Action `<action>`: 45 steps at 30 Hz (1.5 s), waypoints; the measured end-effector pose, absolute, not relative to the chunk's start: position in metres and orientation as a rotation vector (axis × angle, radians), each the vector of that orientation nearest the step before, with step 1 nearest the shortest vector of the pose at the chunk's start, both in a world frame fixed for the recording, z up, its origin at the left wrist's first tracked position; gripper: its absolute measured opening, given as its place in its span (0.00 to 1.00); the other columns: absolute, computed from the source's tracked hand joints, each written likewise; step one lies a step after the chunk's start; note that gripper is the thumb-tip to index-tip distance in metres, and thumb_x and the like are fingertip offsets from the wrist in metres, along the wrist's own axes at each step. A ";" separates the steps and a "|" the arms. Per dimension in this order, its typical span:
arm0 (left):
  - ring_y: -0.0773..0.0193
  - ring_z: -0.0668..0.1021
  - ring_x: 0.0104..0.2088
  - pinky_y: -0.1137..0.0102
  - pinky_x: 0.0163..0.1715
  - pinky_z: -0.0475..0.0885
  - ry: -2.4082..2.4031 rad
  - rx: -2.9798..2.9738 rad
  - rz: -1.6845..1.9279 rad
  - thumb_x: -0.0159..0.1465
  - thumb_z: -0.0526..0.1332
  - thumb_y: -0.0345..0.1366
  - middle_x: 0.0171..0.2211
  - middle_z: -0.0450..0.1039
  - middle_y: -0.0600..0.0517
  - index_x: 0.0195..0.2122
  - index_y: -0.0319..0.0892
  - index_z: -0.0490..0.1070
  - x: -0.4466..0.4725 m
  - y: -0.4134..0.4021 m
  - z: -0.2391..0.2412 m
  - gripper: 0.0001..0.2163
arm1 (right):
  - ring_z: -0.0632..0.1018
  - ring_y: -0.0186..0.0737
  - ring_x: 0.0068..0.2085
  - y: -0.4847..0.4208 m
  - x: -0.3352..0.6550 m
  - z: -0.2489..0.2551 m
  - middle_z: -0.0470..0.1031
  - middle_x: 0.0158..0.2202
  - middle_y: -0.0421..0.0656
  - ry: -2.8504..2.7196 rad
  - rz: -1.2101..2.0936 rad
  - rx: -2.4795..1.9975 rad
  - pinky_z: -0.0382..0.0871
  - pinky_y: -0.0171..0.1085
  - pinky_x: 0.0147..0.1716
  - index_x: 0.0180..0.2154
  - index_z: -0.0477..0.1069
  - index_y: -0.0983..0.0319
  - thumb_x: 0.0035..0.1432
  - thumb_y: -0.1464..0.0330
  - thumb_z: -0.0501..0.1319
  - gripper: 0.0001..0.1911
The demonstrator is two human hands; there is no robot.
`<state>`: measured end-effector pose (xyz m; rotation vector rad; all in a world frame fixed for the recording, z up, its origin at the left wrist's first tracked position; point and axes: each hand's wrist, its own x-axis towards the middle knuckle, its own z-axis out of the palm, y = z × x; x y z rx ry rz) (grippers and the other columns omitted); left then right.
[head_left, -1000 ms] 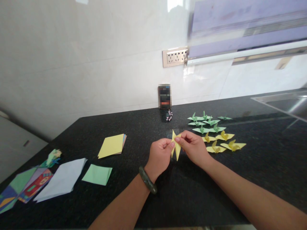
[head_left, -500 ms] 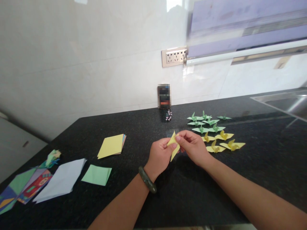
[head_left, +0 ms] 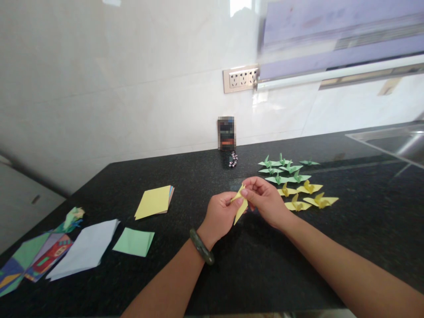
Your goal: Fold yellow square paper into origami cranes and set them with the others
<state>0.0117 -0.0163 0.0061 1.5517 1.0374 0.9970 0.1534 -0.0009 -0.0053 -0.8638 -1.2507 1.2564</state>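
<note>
A folded piece of yellow origami paper [head_left: 241,212] is held above the dark counter, its narrow point facing down toward me. My left hand [head_left: 221,216], with a dark green bangle [head_left: 202,247] on the wrist, pinches its left side. Thumb and fingers of my right hand [head_left: 264,198] are closed on its upper part, which they partly hide. Just right of that hand stand several yellow paper cranes [head_left: 321,201]. Behind them are several green paper cranes [head_left: 279,179] in loose rows.
On the left lie a stack of square paper [head_left: 153,202] with yellow on top, green paper [head_left: 134,242], white sheets [head_left: 84,249] and a colourful packet [head_left: 46,258]. A phone-like object [head_left: 227,133] leans on the wall, a beaded strap [head_left: 233,159] before it. A sink [head_left: 394,143] is far right.
The upper tip of the yellow paper has been bent down under my right fingers, so the paper looks narrower at the top. My right hand has risen slightly; the things on the counter stay put.
</note>
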 end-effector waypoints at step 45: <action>0.68 0.75 0.24 0.74 0.25 0.66 1.041 1.193 0.888 0.52 0.64 0.39 0.24 0.75 0.49 0.29 0.35 0.71 0.018 -0.017 0.006 0.11 | 0.59 0.26 0.16 -0.004 0.158 0.003 0.61 0.13 0.34 -1.291 1.177 -1.017 0.50 0.30 0.15 0.17 0.64 0.64 0.44 0.58 0.66 0.19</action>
